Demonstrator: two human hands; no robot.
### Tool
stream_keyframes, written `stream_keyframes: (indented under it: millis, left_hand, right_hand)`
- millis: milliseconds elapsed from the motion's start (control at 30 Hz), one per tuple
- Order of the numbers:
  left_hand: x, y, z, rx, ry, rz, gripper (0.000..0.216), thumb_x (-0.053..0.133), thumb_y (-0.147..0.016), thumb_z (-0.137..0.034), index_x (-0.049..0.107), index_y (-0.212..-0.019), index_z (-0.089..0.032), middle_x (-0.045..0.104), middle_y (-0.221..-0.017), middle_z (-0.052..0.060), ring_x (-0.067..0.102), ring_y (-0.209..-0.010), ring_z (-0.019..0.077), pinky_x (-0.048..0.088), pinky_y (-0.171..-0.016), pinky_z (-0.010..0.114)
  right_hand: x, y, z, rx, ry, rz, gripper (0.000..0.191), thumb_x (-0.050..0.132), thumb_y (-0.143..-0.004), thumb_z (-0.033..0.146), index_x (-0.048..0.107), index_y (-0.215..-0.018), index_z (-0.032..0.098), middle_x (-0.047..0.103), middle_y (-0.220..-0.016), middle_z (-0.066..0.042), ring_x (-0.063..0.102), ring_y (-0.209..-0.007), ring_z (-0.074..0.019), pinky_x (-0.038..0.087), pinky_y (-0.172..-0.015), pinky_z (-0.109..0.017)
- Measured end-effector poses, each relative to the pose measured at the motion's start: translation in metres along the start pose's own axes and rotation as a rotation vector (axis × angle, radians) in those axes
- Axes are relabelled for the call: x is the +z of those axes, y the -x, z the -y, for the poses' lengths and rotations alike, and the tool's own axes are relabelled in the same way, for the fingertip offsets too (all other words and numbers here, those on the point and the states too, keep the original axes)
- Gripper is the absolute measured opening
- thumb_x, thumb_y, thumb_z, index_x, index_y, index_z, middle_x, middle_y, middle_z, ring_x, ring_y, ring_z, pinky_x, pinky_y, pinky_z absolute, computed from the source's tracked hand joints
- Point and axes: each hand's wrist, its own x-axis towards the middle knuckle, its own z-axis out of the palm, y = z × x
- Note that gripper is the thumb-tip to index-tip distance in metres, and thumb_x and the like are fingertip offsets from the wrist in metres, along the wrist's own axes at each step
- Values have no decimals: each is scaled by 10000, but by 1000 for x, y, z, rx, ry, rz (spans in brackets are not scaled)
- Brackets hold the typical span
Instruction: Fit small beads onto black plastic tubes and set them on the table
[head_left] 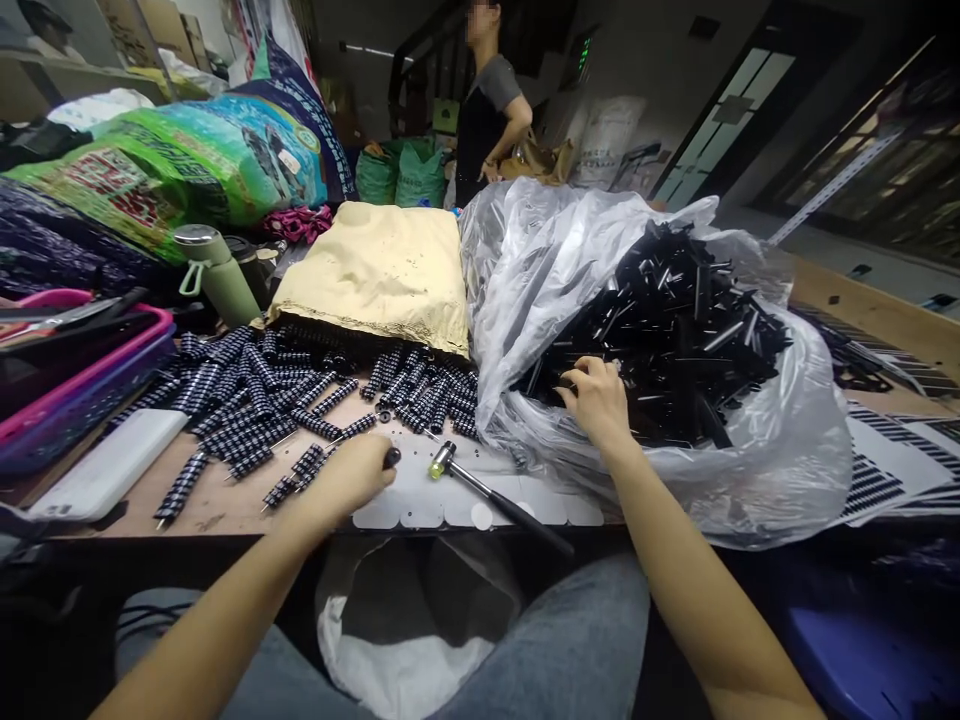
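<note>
My left hand (352, 478) rests on the table's front edge, fingers closed round a small black knob-like part (391, 458). My right hand (596, 400) reaches into the mouth of a clear plastic bag (780, 440) full of black plastic tubes (675, 330), fingers pinched among the pieces. A small hammer (487, 492) with a yellow-green head lies on the table between my hands. Many studded black rollers (300, 395) lie spread on the wood to the left, spilling from a tan sack (379, 275).
A pink and purple basket (82, 390) and a white flat box (112, 462) sit at the left, a green flask (217, 272) behind them. Printed sacks pile up at the back left. A person (487, 110) stands beyond the table. A white bag (397, 660) hangs between my knees.
</note>
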Motion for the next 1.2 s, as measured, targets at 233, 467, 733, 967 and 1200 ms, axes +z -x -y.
stream_keyframes:
  millis: [233, 467, 733, 967, 1200]
  left_hand:
    - [50, 3, -22, -49, 811, -230, 240, 439, -804, -416, 482, -775, -182, 486, -604, -15, 481, -538, 123, 396, -511, 241]
    - [47, 2, -65, -284, 1712, -240, 375, 704, -580, -402, 443, -698, -161, 408, -490, -79, 330, -360, 27, 214, -316, 140]
    - [40, 25, -31, -103, 1057, -239, 232, 635, -680, -345, 516, -636, -151, 439, -454, -55, 397, -383, 68, 322, -388, 191]
    - [65, 41, -35, 404, 475, -509, 135, 454, -757, -136, 576, -810, -155, 607, -764, 59, 566, -729, 170, 440, -647, 274]
    - [60, 48, -36, 13, 1189, -307, 269, 434, -829, -386, 464, -1013, -192, 515, -717, -11, 474, -507, 69, 372, -433, 168]
  right_hand:
    - [13, 54, 63, 296, -710, -90, 214, 584, -748, 373, 592, -899, 221, 559, -984, -38, 580, -846, -156, 503, -740, -345]
    - [61, 135, 149, 777, -1491, 272, 370, 414, -821, 526, 565, -1001, 240, 612, -1055, -53, 570, -1004, -184, 487, -824, -380]
    - [28, 104, 135, 380, -993, 572, 967, 760, -401, 563, 396, -1240, 246, 351, -1345, -104, 391, -1192, -283, 343, -972, -443]
    - [39, 118, 167, 1083, -1553, 905, 513, 498, -701, 631, 510, -957, 186, 607, -877, -52, 608, -703, -144, 490, -654, -300]
    - [51, 117, 147, 593, -1155, 493, 748, 745, -529, 404, 388, -1163, 229, 439, -1226, -74, 431, -1144, -221, 410, -919, -368]
